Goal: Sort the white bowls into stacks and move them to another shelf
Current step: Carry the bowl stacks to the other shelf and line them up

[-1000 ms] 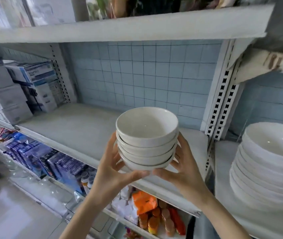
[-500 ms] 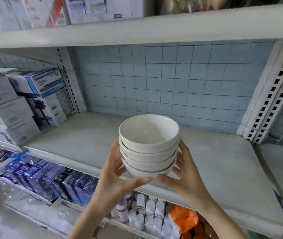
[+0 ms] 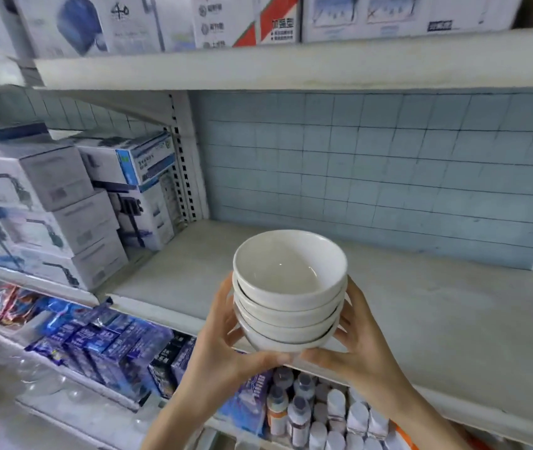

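Head view: grey shelf (image 3: pixel 420 319), blue tiled wall (image 3: pixel 372 170) behind, boxes (image 3: pixel 64 203) left.

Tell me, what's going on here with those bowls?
A person holds a stack of four white bowls between both hands. The left hand and the right hand cup its sides, with both thumbs under the base. The stack is up in the air at the front edge of a grey shelf, not yet set down. Boxes fill the section to the left, and bottles stand on the shelf below.
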A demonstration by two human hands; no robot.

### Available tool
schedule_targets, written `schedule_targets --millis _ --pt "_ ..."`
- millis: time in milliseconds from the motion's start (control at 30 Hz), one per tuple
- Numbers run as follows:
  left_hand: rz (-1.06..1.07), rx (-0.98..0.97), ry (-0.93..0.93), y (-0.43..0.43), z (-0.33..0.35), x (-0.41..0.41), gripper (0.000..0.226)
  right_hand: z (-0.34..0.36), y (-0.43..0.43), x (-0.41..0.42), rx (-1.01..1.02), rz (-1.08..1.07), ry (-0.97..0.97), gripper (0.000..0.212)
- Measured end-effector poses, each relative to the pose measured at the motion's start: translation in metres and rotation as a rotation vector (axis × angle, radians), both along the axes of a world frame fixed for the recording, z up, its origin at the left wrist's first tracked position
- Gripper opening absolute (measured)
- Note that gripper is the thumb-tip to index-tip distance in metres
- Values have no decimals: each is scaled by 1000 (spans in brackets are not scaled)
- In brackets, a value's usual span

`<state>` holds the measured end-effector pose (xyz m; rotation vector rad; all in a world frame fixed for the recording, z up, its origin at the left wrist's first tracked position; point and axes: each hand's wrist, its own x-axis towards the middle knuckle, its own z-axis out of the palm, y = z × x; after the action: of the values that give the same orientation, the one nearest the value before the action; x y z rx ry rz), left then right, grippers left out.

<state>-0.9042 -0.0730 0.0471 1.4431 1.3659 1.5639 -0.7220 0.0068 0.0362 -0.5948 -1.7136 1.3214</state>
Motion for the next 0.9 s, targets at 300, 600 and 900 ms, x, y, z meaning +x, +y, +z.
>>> schedule_targets --millis 300,600,900 --pt "-65 -50 94 59 -7 -84 116 -10 56 -72 15 4 -56 107" --pt "-172 -178 118 108 -21 -148 118 -19 96 -125 -23 45 -168 118" --pt "-182 -278 202 146 -42 -219 114 -26 128 -192 -38 86 -293 113"
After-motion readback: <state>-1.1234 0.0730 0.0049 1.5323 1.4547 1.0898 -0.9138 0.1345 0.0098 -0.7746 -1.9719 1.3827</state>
